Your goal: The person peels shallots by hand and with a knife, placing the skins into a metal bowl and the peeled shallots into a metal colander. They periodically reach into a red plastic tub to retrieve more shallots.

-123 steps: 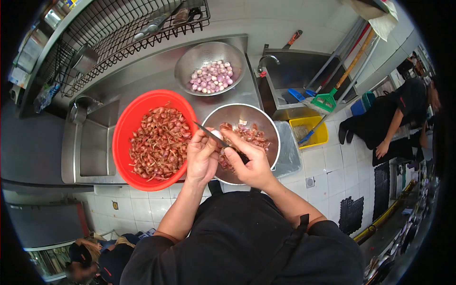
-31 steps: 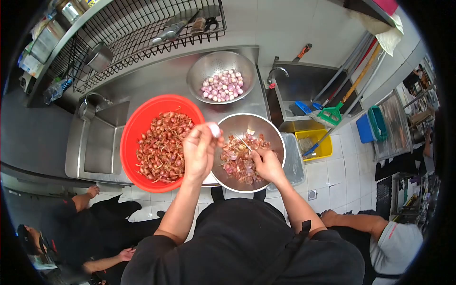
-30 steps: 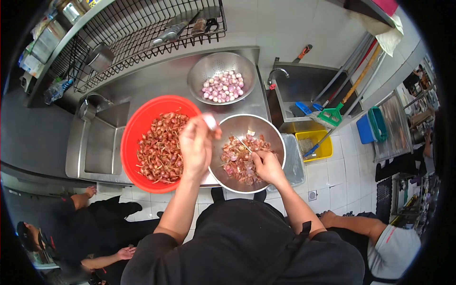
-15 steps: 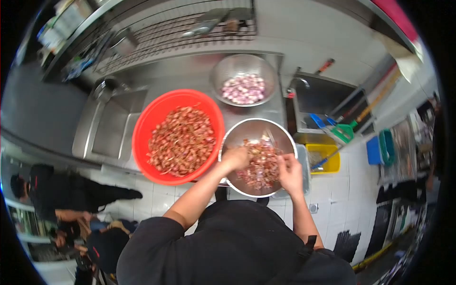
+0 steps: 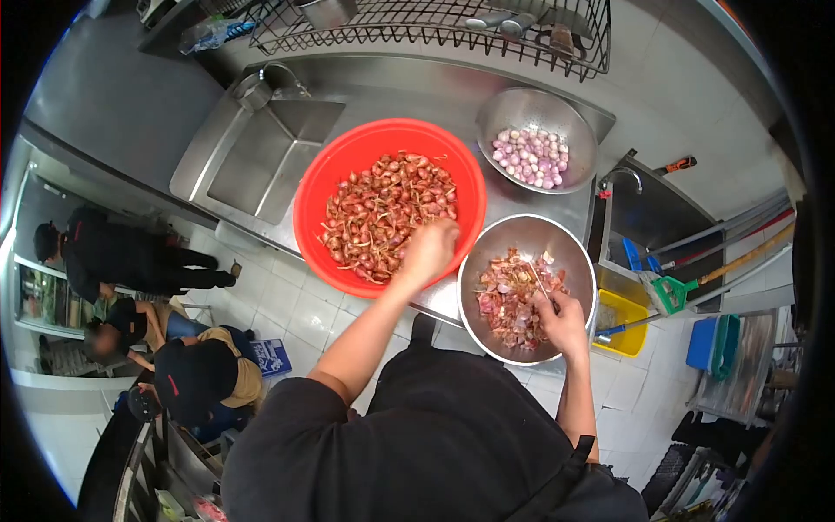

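Observation:
A big red basin (image 5: 306, 196) holds unpeeled shallots (image 5: 383, 204). My left hand (image 5: 430, 250) is over its right side, at the shallots, with its fingers curled downward; what they grip, if anything, is hidden. In my right hand (image 5: 564, 324) is a small knife (image 5: 537, 280), its thin blade pointing up and away from me. That hand is over a steel bowl (image 5: 567, 237) with reddish shallot skins (image 5: 503, 300) in it. Behind this bowl stands a steel colander (image 5: 574, 122) with peeled pale purple shallots (image 5: 531, 157).
To the left is a sink (image 5: 261, 165) with a tap. Above the counter hangs a wire rack (image 5: 417, 26) with utensils. At right are a second sink, a yellow bucket (image 5: 631, 339) and long-handled tools. Several people in dark clothes (image 5: 130, 261) are at far left.
My left hand has gone from the steel bowl leftward into the red basin. My right hand stays over the bowl, with the knife now plainly visible. The camera view has shifted.

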